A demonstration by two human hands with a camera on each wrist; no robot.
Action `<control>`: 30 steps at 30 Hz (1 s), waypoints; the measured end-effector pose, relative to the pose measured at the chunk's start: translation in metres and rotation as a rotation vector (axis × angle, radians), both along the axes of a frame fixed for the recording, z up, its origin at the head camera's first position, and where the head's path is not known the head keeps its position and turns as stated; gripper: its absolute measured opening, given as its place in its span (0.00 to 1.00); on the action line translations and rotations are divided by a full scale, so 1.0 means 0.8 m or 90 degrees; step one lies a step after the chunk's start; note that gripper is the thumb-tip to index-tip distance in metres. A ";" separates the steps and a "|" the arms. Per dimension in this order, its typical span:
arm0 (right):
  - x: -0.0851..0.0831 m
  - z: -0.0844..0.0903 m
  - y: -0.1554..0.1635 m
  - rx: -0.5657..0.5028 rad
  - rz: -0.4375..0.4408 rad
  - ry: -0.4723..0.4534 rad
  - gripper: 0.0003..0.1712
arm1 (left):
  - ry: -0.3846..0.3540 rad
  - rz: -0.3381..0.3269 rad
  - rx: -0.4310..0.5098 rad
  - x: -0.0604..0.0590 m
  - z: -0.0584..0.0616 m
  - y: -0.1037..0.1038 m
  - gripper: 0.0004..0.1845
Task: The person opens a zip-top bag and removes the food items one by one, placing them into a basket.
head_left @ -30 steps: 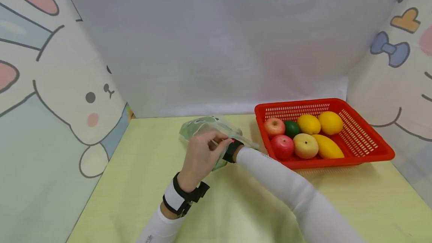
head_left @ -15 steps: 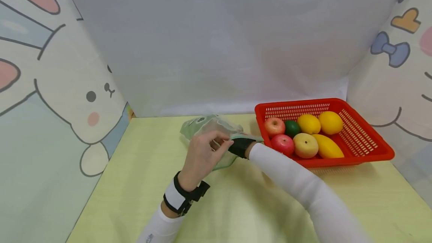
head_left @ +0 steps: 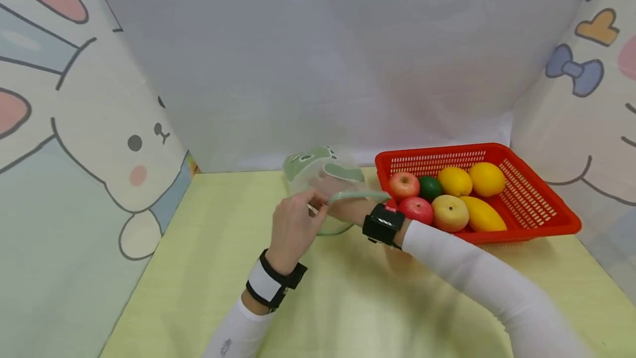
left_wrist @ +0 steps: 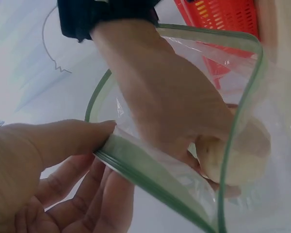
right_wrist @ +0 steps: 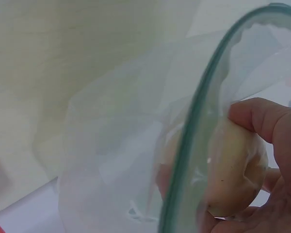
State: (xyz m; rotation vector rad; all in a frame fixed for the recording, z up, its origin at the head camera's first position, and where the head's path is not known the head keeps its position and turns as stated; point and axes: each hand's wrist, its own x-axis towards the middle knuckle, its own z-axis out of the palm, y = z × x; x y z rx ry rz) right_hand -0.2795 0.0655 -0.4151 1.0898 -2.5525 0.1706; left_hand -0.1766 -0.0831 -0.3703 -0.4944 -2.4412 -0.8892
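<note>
A clear resealable bag [head_left: 304, 167] with a green frog-like print and a green zip rim stands with its mouth spread wide. My left hand [head_left: 294, 231] pinches the near side of that rim [left_wrist: 150, 187] between thumb and fingers. Through the mouth reaches my right hand [left_wrist: 169, 97], inside the bag up to about the wrist. Its thumb and fingers curl round a pale yellow, round fruit [right_wrist: 233, 170] with small dark specks, whose exact kind I cannot tell. In the head view, the bag and my hand hide this fruit.
A red plastic basket [head_left: 536, 198] stands at the right. It holds two red apples [head_left: 416, 210], a green fruit [head_left: 429, 188], two lemons [head_left: 455, 182], a pale round fruit [head_left: 450, 213] and a mango [head_left: 482, 216]. A grey-white wall closes the back of the pale yellow table [head_left: 208, 247].
The bag has lifted to stand more upright, and its mouth has opened wider. My right wrist has shifted right and slightly down. The left hand keeps its pinch on the rim.
</note>
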 end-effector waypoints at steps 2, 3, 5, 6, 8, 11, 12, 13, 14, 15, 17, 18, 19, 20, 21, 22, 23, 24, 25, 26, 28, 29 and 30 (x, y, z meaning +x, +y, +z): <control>0.020 0.013 0.001 -0.030 -0.016 -0.086 0.06 | 0.000 0.015 -0.008 -0.005 -0.004 -0.003 0.02; 0.029 0.016 0.005 -0.011 -0.025 -0.091 0.10 | 0.001 0.021 -0.008 -0.008 -0.006 -0.004 0.02; 0.044 0.021 0.012 -0.004 -0.032 -0.126 0.17 | -0.002 0.034 -0.005 -0.014 -0.008 -0.008 0.02; 0.052 0.024 0.017 0.001 -0.029 -0.138 0.21 | -0.002 0.040 -0.004 -0.015 -0.008 -0.010 0.02; 0.066 0.028 0.026 0.002 -0.019 -0.173 0.27 | -0.008 0.051 -0.004 -0.020 -0.010 -0.012 0.03; 0.088 0.038 0.039 -0.006 -0.020 -0.235 0.31 | -0.020 0.058 -0.009 -0.024 -0.012 -0.014 0.03; 0.095 0.042 0.044 -0.007 -0.014 -0.233 0.32 | -0.024 0.057 -0.009 -0.025 -0.013 -0.014 0.03; 0.101 0.045 0.050 -0.008 -0.007 -0.234 0.31 | -0.026 0.057 -0.009 -0.026 -0.014 -0.015 0.03; 0.107 0.050 0.057 -0.012 0.001 -0.239 0.31 | -0.030 0.057 -0.008 -0.027 -0.014 -0.015 0.03; 0.112 0.055 0.065 -0.022 0.015 -0.242 0.31 | -0.033 0.057 -0.006 -0.027 -0.014 -0.016 0.03; 0.121 0.064 0.082 -0.043 0.040 -0.255 0.31 | -0.039 0.057 -0.003 -0.027 -0.013 -0.016 0.03; 0.126 0.069 0.092 -0.054 0.047 -0.264 0.30 | -0.042 0.057 -0.001 -0.028 -0.013 -0.017 0.03; 0.130 0.074 0.102 -0.064 0.052 -0.270 0.30 | -0.045 0.056 0.000 -0.028 -0.013 -0.017 0.03; 0.133 0.080 0.113 -0.075 0.053 -0.276 0.30 | -0.049 0.054 0.001 -0.028 -0.012 -0.017 0.03; 0.135 0.084 0.124 -0.084 0.052 -0.270 0.30 | -0.053 0.051 0.001 -0.029 -0.013 -0.018 0.03; 0.137 0.089 0.135 -0.089 0.040 -0.266 0.30 | -0.057 0.047 -0.001 -0.030 -0.013 -0.019 0.03; 0.137 0.093 0.147 -0.096 0.029 -0.259 0.30 | -0.060 0.042 -0.004 -0.030 -0.014 -0.019 0.03; 0.136 0.097 0.158 -0.098 0.005 -0.255 0.31 | -0.062 0.036 -0.008 -0.031 -0.015 -0.019 0.04; 0.134 0.101 0.169 -0.097 -0.019 -0.248 0.31 | -0.065 0.030 -0.012 -0.031 -0.016 -0.020 0.04; 0.131 0.104 0.181 -0.097 -0.044 -0.242 0.32 | -0.069 0.023 -0.017 -0.031 -0.016 -0.020 0.04; 0.124 0.109 0.206 -0.101 -0.102 -0.256 0.32 | -0.073 0.014 -0.025 -0.031 -0.017 -0.020 0.05; 0.120 0.111 0.219 -0.105 -0.128 -0.265 0.32 | -0.072 0.011 -0.030 -0.030 -0.018 -0.020 0.05; 0.116 0.113 0.232 -0.108 -0.152 -0.273 0.33 | -0.074 0.010 -0.033 -0.030 -0.018 -0.021 0.05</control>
